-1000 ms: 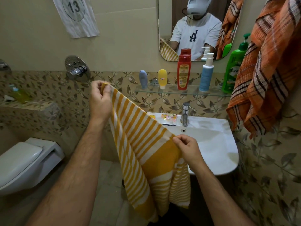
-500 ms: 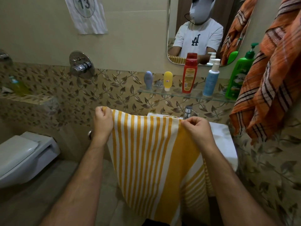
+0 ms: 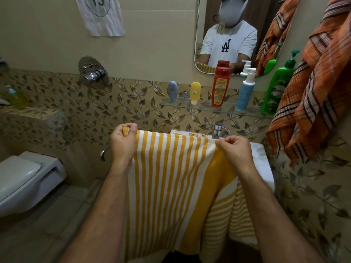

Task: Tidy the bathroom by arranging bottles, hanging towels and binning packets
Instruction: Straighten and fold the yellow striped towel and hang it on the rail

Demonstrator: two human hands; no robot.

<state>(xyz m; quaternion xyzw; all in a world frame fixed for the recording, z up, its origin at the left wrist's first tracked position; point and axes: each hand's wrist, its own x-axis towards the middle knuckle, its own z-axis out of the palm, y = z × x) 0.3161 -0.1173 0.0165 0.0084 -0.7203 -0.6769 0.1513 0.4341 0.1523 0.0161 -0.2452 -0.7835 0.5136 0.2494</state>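
A yellow and white striped towel (image 3: 169, 179) hangs spread out in front of me, covering most of the white sink (image 3: 263, 168). My left hand (image 3: 122, 143) pinches its top left corner and my right hand (image 3: 234, 149) pinches its top edge further right. Small coloured packets (image 3: 196, 134) peek over the towel's top edge on the sink's back rim. On the glass shelf (image 3: 252, 112) stand a grey tube (image 3: 172, 91), a yellow tube (image 3: 195, 92), a red bottle (image 3: 220, 86), a blue pump bottle (image 3: 245, 91) and a green pump bottle (image 3: 277, 86).
An orange checked towel (image 3: 311, 103) hangs at the right wall. The toilet (image 3: 26, 179) is low at the left. A chrome wall valve (image 3: 93, 72) and a ledge with a yellow-green bottle (image 3: 16, 97) lie to the left. A mirror (image 3: 233, 35) hangs above the shelf.
Both hands have drawn the striped towel from a slanted hold into a level, stretched line: the left hand came down and the right hand came up. It now hides most of the sink.
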